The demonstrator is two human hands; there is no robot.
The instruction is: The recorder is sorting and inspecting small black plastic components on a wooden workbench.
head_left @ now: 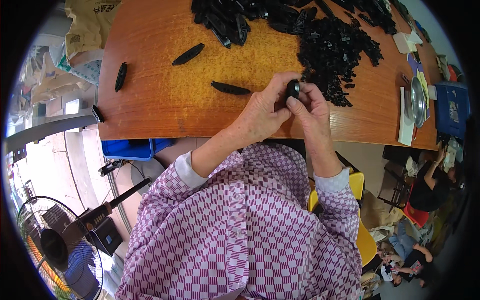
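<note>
Both my hands meet above the front part of the wooden table. A small black plastic part (293,90) with a rounded, glossy end stands between my fingers. My left hand (267,106) grips it from the left, its index finger curled over the far side. From the right, my right hand (312,106) presses its thumb on the near end. The fingers hide most of the part. Just left of my left hand lies a long black plastic piece (230,88). Beyond my right hand spreads a heap of small black parts (334,52).
More long black pieces lie at the left on the table (150,107), one (188,54) farther back. A pile of black shells (222,22) covers the far edge. At the right stands a metal bowl (418,101). A fan (57,247) is lower left; other people sit lower right.
</note>
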